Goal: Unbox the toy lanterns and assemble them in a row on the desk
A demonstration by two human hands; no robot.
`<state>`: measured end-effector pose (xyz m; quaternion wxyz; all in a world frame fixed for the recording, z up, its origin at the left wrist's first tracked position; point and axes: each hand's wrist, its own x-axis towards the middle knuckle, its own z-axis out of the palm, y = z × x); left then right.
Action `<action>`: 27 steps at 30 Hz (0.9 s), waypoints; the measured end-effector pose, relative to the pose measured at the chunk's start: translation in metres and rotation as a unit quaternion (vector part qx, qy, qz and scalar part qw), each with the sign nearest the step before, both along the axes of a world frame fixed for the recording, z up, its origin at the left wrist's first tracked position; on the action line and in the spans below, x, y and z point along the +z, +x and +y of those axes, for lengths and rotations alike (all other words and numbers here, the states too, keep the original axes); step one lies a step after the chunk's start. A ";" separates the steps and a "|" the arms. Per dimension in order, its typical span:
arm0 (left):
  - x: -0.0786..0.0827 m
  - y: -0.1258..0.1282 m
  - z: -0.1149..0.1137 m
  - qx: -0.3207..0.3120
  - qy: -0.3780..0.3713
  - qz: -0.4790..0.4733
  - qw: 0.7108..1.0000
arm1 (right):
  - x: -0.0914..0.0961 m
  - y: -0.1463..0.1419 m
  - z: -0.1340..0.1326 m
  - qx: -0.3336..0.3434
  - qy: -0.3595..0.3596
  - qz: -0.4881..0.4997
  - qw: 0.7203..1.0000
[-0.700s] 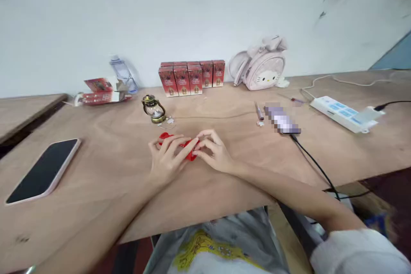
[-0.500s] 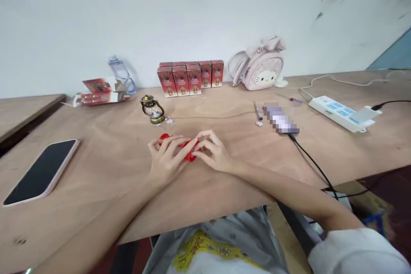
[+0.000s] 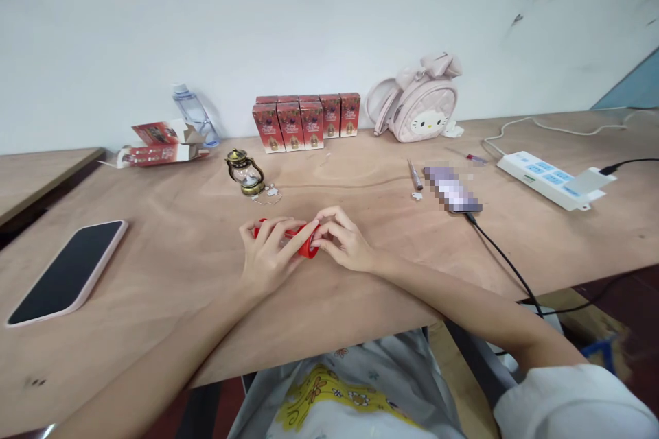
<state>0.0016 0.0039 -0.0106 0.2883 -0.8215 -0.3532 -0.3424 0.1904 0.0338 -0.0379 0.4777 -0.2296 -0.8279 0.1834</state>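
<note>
Over the table's middle, a red lantern (image 3: pixel 307 247) lies on its side, much of it covered by my fingers. My left hand (image 3: pixel 270 252) is closed around its body from above. At its round right end, the thumb and fingers of my right hand (image 3: pixel 344 241) are pinched against it; whether they hold some small part there cannot be made out. Beyond my hands a small brass-coloured lantern (image 3: pixel 245 173) with a clear globe stands upright. Small white scraps and thin wire pieces (image 3: pixel 270 195) lie beside its base.
Several red boxes (image 3: pixel 290 127) stand by the wall near a pink bag (image 3: pixel 425 113). An opened box (image 3: pixel 162 151) and a clear bottle (image 3: pixel 194 113) are at left. Screwdrivers (image 3: pixel 414 175), a phone on a cable (image 3: pixel 451 191) and a power strip (image 3: pixel 550 178) lie right; another phone (image 3: pixel 69 271) lies left.
The view has shifted slightly. Both hands keep nearly the same hold on the red lantern; only small finger movement at its right end might be present.
</note>
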 end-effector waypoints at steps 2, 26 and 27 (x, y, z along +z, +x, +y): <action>0.000 0.000 0.000 0.001 0.002 0.001 1.000 | 0.000 0.000 0.000 0.000 -0.012 -0.007 1.000; -0.002 -0.001 0.002 0.062 -0.031 -0.037 0.997 | 0.002 0.000 0.000 -0.017 0.018 -0.024 0.999; -0.002 -0.001 0.002 0.064 -0.036 -0.040 0.996 | 0.003 0.000 0.000 -0.021 0.013 -0.025 0.999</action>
